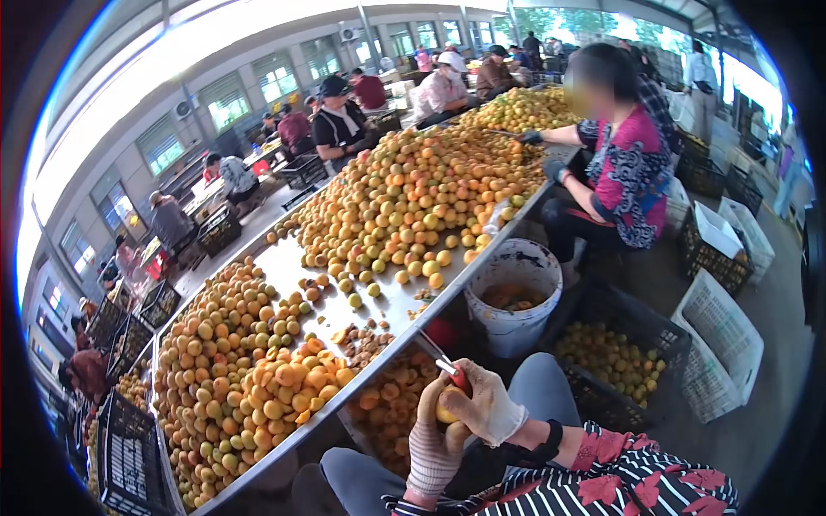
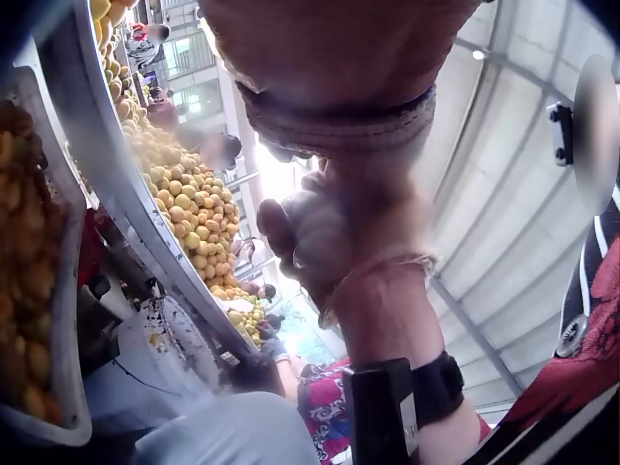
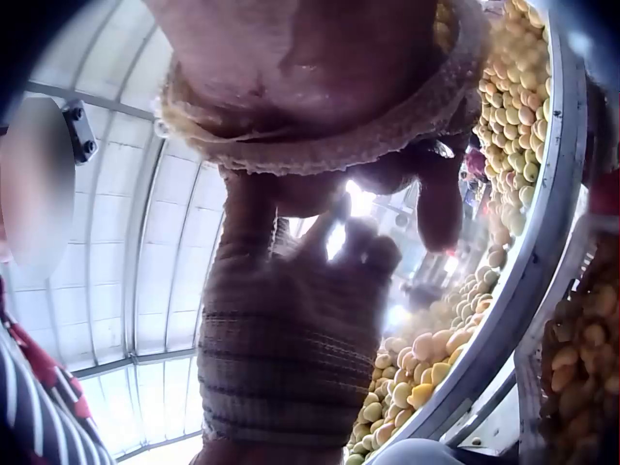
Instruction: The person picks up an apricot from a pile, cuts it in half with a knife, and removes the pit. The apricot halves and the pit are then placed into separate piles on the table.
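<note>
In the head view both gloved hands meet above the lap, beside the metal table. My left hand [image 1: 430, 451], in a striped knit glove, holds a yellow-orange apricot [image 1: 446, 405]. Against that fruit, my right hand [image 1: 490, 406] grips a small tool with a red handle [image 1: 462, 379] and a thin metal end that points toward the table edge. Most of the apricot is hidden by fingers. From the left wrist the right hand [image 2: 339, 232] appears close ahead, dark against the light; the right wrist view shows the left hand's ribbed glove [image 3: 291, 339].
Whole apricots [image 1: 413, 189] are heaped on the metal table [image 1: 288, 262], with halved ones [image 1: 292, 378] and loose pits [image 1: 366, 344] nearer. Below its edge sits a crate of halves [image 1: 387, 413]. A white bucket [image 1: 514, 322] and black crate [image 1: 581, 391] stand right, near a seated person [image 1: 624, 172].
</note>
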